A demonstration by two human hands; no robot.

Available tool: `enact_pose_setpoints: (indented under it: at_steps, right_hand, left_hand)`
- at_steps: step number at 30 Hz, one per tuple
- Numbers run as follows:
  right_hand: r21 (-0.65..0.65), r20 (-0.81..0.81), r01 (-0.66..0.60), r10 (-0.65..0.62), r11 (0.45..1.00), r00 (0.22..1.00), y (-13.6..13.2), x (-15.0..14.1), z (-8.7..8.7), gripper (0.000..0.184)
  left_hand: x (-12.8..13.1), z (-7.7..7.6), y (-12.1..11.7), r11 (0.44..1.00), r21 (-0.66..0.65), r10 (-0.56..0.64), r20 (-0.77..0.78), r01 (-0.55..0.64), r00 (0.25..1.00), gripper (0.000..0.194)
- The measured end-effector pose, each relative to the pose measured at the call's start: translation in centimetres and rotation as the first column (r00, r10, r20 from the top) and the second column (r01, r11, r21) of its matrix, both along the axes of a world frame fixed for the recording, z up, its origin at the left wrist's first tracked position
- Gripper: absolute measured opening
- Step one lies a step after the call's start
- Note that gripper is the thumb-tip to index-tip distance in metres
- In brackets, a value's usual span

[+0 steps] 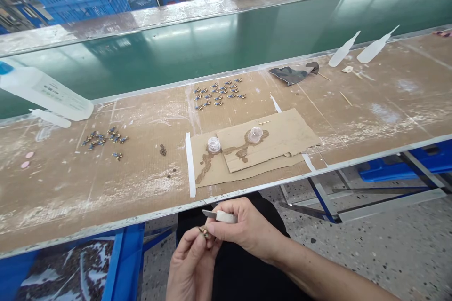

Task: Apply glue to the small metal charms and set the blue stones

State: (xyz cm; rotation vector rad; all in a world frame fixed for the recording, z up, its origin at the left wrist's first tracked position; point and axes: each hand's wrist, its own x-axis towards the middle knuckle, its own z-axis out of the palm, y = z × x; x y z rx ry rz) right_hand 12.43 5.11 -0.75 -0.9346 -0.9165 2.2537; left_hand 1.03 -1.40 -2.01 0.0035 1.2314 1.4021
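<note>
The right hand (243,228) clamps a small knife (221,216), its long axis level, blade pointing left past the fingertips; left hand (192,256) pinches a tiny part (203,232) just below.

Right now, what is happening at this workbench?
A person sits at the edge of the workbench with both hands below it, over the lap. The left hand pinches a small brass-coloured part at its fingertips. The right hand holds a small white-handled tool against that part. On the bench lie two groups of blue and brass parts, and two small clear cups stand on stained cardboard.
</note>
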Motion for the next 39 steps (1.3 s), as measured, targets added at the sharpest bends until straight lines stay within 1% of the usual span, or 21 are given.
enact_pose_setpoints:
  at_steps: [3, 5, 6, 8, 11, 13, 16, 18, 21, 26, 30, 33, 35, 38, 39]
  right_hand:
    - [0.002, 0.01, 0.006, -0.006, 1.0, 1.0, 0.1, 0.1, -0.1, 0.043]
    - [0.014, 0.009, 0.005, -0.005, 1.0, 1.0, 0.1, 0.4, -0.2, 0.045]
    - [0.018, -0.002, -0.014, 0.014, 1.0, 1.0, 0.0, 0.5, -0.2, 0.047]
    - [0.02, -0.035, -0.091, 0.091, 0.996, 0.995, -0.2, 0.8, -0.1, 0.051]
    - [0.034, -0.05, -0.196, 0.198, 0.98, 0.979, -0.4, 1.2, 0.3, 0.047]
    - [0.056, -0.029, -0.218, 0.219, 0.974, 0.975, -0.4, 1.4, 0.6, 0.04]
    - [0.093, -0.012, -0.222, 0.224, 0.971, 0.974, -0.1, 1.6, 0.9, 0.032]
    - [0.099, -0.016, -0.227, 0.23, 0.969, 0.973, 0.0, 1.7, 1.0, 0.029]
    - [0.082, -0.038, -0.234, 0.237, 0.969, 0.971, 0.0, 1.7, 0.9, 0.031]
    - [0.069, -0.059, -0.233, 0.237, 0.97, 0.97, -0.2, 1.6, 0.8, 0.029]
    - [0.089, -0.035, -0.236, 0.24, 0.968, 0.97, 0.1, 1.6, 1.0, 0.022]
    - [0.109, -0.012, -0.228, 0.231, 0.968, 0.973, 0.2, 1.7, 1.1, 0.019]
    - [0.139, -0.004, -0.249, 0.252, 0.958, 0.968, 0.3, 1.9, 1.1, 0.018]
    - [0.217, 0.003, -0.305, 0.312, 0.927, 0.95, 0.2, 2.3, 1.0, 0.021]
    - [0.225, -0.012, -0.313, 0.324, 0.923, 0.946, 0.2, 2.3, 1.0, 0.022]
  left_hand:
    - [-0.3, -0.5, 0.0, 0.999, 0.031, 0.013, -0.028, -0.012, 1.0, 0.025]
    - [-0.6, -0.7, 0.2, 0.999, 0.008, 0.051, -0.045, -0.05, 0.998, 0.029]
    - [-0.7, -0.8, 0.4, 0.997, -0.019, 0.067, -0.057, -0.068, 0.996, 0.032]
    - [-0.9, -0.8, 0.6, 0.993, -0.077, 0.078, -0.077, -0.084, 0.994, 0.037]
    - [-1.0, -0.6, 0.6, 0.992, -0.107, 0.064, -0.088, -0.073, 0.994, 0.039]
    - [-1.1, -0.5, 0.4, 0.995, -0.082, 0.042, -0.083, -0.049, 0.996, 0.038]
    - [-1.3, -0.6, 0.0, 0.999, 0.006, -0.031, -0.063, 0.032, 0.998, 0.032]
    - [-1.5, -0.7, -0.3, 0.994, 0.064, -0.082, -0.06, 0.086, 0.995, 0.027]
    - [-1.6, -0.9, -0.5, 0.986, 0.103, -0.12, -0.075, 0.128, 0.99, 0.022]
    - [-1.6, -1.0, -0.2, 0.984, 0.114, -0.13, -0.093, 0.14, 0.987, 0.023]
    - [-1.6, -1.1, -0.2, 0.983, 0.103, -0.142, -0.086, 0.15, 0.986, 0.024]
    - [-1.7, -1.1, -0.3, 0.976, 0.131, -0.164, -0.091, 0.175, 0.982, 0.022]
    - [-1.8, -1.1, -0.4, 0.974, 0.141, -0.164, -0.094, 0.176, 0.982, 0.021]
    - [-1.9, -1.0, -0.5, 0.977, 0.136, -0.152, -0.104, 0.166, 0.983, 0.02]
    - [-1.9, -1.1, -0.5, 0.975, 0.14, -0.155, -0.108, 0.17, 0.982, 0.02]
